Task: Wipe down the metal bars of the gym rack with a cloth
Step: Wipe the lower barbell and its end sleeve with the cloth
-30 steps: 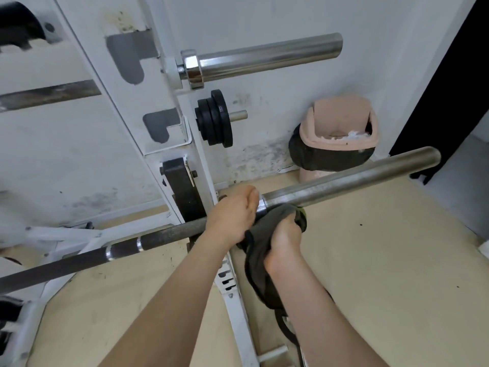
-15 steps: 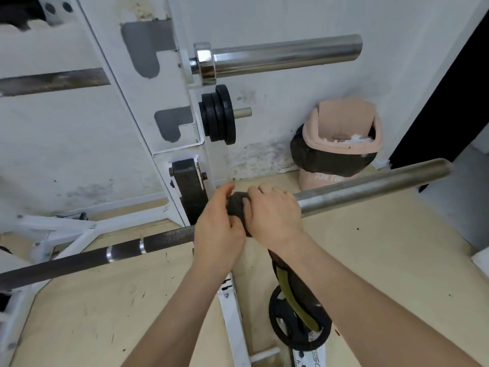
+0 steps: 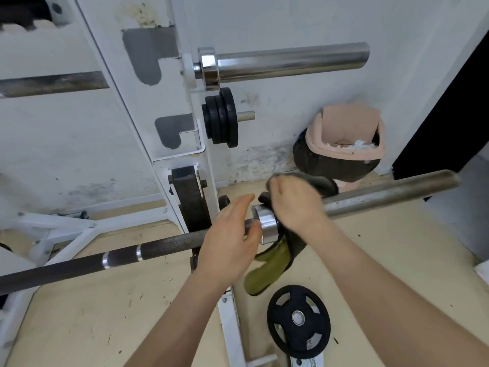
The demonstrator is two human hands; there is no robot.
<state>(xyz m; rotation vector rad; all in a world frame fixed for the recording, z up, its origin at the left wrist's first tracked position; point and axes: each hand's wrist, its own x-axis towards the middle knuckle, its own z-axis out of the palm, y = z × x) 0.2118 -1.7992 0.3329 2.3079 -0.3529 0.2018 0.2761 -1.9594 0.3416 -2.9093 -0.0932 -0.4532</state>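
1. Scuffed white wall and pale wood floor are sitting behind the white gym rack (pretty grubby corner).
2. The cloth is draping over the lower bar, right at its chrome collar. I'd be wrapping it fully round and sliding outward along the sleeve.
3. The right hand is clenching the cloth onto the bar. The left hand is hanging loose-fingered beside the collar, gripping nothing. Can't tell if it's touching.

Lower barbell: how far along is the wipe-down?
Done: nothing provable; the upper bar shines, but that doesn't show wiping. In hand: right hand grips the cloth over the lower barbell sleeve beside its collar; left hand open by the shaft. Left: likely the sleeve's outer end, the dark shaft, and the upper bar.
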